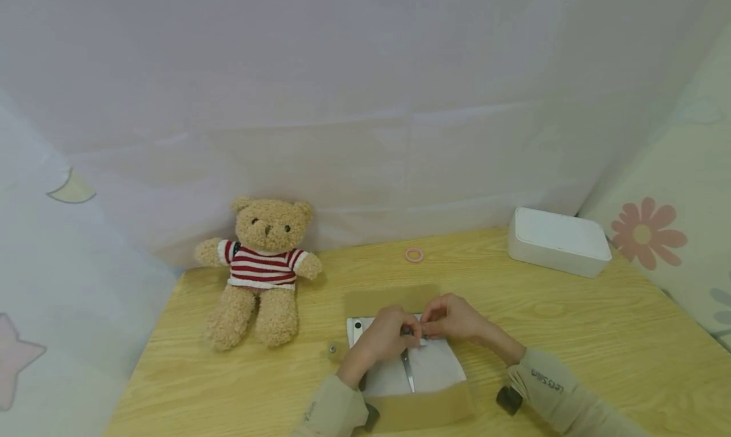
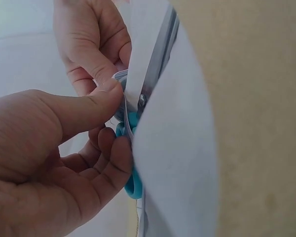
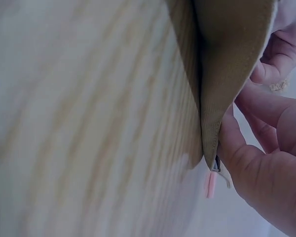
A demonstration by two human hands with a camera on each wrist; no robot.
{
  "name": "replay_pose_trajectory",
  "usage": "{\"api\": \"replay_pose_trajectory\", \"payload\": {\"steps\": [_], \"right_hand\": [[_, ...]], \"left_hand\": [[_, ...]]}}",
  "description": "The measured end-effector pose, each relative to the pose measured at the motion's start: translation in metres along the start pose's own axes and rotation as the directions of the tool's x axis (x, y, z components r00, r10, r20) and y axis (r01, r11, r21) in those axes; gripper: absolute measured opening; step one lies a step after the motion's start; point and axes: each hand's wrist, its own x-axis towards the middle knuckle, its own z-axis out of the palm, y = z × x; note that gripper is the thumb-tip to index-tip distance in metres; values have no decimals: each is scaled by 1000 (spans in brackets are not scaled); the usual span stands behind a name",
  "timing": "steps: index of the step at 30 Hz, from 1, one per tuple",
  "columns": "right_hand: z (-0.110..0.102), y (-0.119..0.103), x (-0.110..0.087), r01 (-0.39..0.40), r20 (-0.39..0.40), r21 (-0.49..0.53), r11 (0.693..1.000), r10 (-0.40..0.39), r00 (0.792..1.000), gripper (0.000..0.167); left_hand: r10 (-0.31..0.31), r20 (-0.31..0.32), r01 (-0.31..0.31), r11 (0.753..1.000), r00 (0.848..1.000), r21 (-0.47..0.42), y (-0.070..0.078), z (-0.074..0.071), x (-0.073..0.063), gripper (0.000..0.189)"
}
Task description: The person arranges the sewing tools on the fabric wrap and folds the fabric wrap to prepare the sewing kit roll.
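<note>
An unfolded fabric pouch lies on the table, with tan outer cloth (image 1: 422, 410) and a white lining (image 1: 436, 364). Scissors (image 1: 408, 373) rest against the lining; their teal handles (image 2: 134, 185) show in the left wrist view. Between thumb and fingers, my left hand (image 1: 388, 335) pinches a thin strip of the white lining beside those handles. My right hand (image 1: 454, 321) pinches the pouch's far edge, close to the left fingertips. In the right wrist view the tan cloth (image 3: 232, 64) stands raised beside the right hand (image 3: 271, 158). Fingers partly hide what is pinched.
A teddy bear (image 1: 263, 269) in a striped sweater sits at the left back. Behind the pouch lies a pink ring (image 1: 414, 255). At the back right stands a white box (image 1: 559, 241). A metal snap (image 1: 333, 349) shows left of the pouch, and a curtain hangs behind the table.
</note>
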Motion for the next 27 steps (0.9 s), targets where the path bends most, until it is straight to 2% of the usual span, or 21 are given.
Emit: {"api": "replay_pose_trajectory", "payload": {"steps": [8, 18, 27], "right_hand": [[-2, 1, 2, 9, 81, 26, 1000, -11, 997, 12], [-3, 0, 1, -11, 90, 13, 1000, 10, 996, 13], [-7, 3, 5, -100, 121, 122, 988, 85, 989, 15]], "left_hand": [[-11, 11, 11, 1000, 1000, -28, -2, 0, -1, 18], [-23, 2, 23, 999, 1000, -42, -1, 1, 0, 19], [-23, -19, 23, 999, 1000, -27, -1, 1, 2, 16]]}}
